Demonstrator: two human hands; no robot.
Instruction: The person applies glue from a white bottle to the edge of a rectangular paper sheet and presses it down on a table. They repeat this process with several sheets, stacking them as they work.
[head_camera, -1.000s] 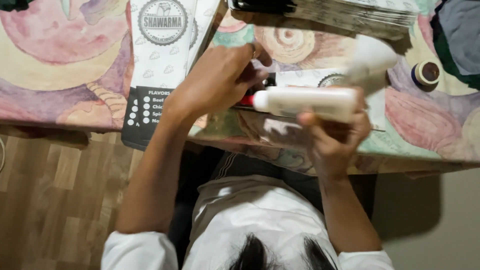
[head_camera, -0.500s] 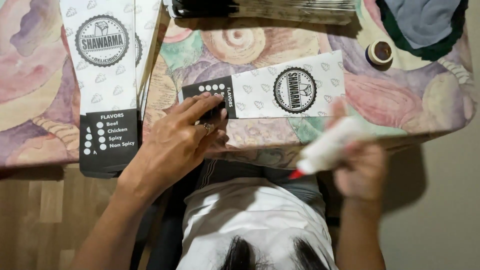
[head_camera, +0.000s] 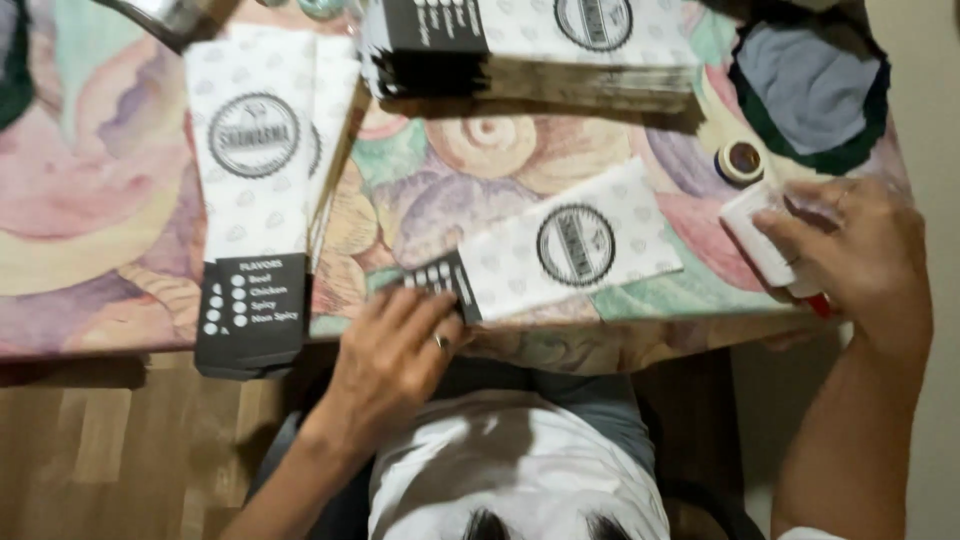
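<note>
Here, printed paper sleeve (head_camera: 560, 255) lying crosswise, dark end pinned under flat, unclenched left hand (head_camera: 395, 350); right hand (head_camera: 850, 250), farther off, grasping white glue bottle (head_camera: 765, 245).

We have a single head-worn view, looking steeply down, close over the near edge of the table (head_camera: 90, 230) and our lap.

The right hand (head_camera: 860, 255) has lowered the glue bottle (head_camera: 765, 245) onto the table (head_camera: 120, 200).
</note>
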